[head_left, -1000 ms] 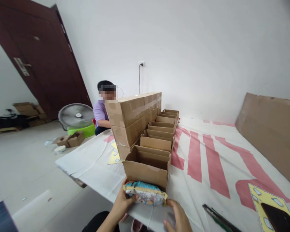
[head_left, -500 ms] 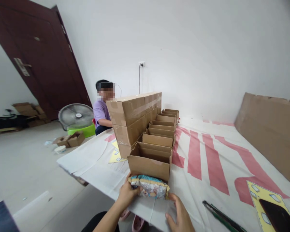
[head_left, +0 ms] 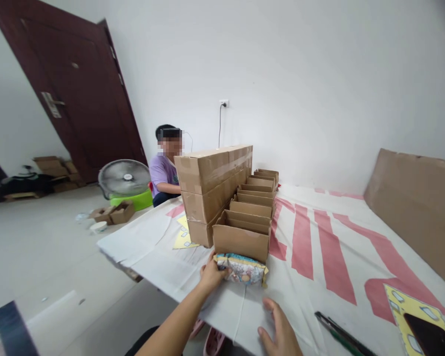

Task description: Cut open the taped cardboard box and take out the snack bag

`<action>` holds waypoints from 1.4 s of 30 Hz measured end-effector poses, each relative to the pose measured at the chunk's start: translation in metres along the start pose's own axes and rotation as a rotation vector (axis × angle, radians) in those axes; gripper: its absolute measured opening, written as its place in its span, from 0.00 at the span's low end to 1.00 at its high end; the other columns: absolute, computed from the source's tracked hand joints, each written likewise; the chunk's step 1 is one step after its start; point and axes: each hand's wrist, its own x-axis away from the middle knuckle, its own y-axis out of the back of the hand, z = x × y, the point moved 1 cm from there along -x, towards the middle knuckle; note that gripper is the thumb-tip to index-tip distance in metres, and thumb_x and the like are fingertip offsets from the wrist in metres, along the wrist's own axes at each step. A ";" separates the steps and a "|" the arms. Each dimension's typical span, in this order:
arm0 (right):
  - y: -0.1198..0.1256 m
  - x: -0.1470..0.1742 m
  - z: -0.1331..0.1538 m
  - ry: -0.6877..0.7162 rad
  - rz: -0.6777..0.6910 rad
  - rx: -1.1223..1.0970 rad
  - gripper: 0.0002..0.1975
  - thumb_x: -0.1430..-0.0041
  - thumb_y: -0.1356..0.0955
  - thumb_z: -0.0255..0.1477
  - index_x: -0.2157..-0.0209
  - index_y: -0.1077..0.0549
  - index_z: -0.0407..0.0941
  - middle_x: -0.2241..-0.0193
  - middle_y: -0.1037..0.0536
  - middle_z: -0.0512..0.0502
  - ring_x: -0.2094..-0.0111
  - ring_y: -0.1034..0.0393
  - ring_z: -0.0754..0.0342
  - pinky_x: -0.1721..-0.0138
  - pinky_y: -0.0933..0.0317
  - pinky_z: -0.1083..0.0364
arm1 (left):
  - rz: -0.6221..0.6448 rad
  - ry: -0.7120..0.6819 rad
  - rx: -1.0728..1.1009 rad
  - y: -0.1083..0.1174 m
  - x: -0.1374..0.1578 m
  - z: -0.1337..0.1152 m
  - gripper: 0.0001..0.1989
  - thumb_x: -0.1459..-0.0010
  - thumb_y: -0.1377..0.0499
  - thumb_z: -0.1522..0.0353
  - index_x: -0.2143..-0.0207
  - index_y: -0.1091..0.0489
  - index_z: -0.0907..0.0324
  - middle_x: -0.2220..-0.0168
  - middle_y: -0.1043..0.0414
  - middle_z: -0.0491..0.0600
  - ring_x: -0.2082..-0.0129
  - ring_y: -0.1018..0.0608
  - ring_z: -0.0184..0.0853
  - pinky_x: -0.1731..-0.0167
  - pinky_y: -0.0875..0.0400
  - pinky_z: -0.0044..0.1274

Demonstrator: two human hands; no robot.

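Left grip (head_left: 211, 272) pinches packet (head_left: 242, 269) end, arm outstretched | right hand (head_left: 280, 331) open, flat on sheet (head_left: 163, 257), empty

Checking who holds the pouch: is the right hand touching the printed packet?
Apart. The head view shows the right hand flat on the table sheet, bare sheet between it and the packet.

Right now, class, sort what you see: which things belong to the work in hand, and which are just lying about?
In the work:
left hand gripping the printed packet
right hand flat on the table cover
nearest open carton
row of open cartons

Lying about:
fan
taped box stack
green-handled tool
cardboard sheet
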 end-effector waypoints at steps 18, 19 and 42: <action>-0.001 -0.001 -0.004 -0.050 0.008 -0.046 0.23 0.48 0.35 0.28 0.48 0.33 0.44 0.51 0.26 0.37 0.49 0.31 0.44 0.48 0.35 0.47 | -0.269 -0.187 0.094 -0.034 -0.045 0.025 0.30 0.49 0.40 0.62 0.47 0.44 0.64 0.48 0.36 0.60 0.48 0.31 0.43 0.48 0.37 0.30; -0.001 -0.001 -0.003 -0.053 0.004 -0.051 0.22 0.47 0.35 0.29 0.49 0.33 0.44 0.51 0.26 0.37 0.49 0.30 0.45 0.48 0.35 0.47 | -0.273 -0.192 0.094 -0.035 -0.045 0.026 0.30 0.49 0.40 0.62 0.47 0.44 0.64 0.49 0.35 0.59 0.49 0.30 0.43 0.50 0.36 0.30; 0.012 -0.005 0.029 -0.126 0.023 -0.046 0.22 0.50 0.35 0.25 0.51 0.33 0.43 0.52 0.27 0.38 0.49 0.32 0.46 0.46 0.39 0.45 | -0.230 -0.239 0.119 -0.030 -0.046 0.024 0.17 0.43 0.47 0.61 0.54 0.34 0.60 0.61 0.25 0.53 0.61 0.23 0.41 0.60 0.31 0.29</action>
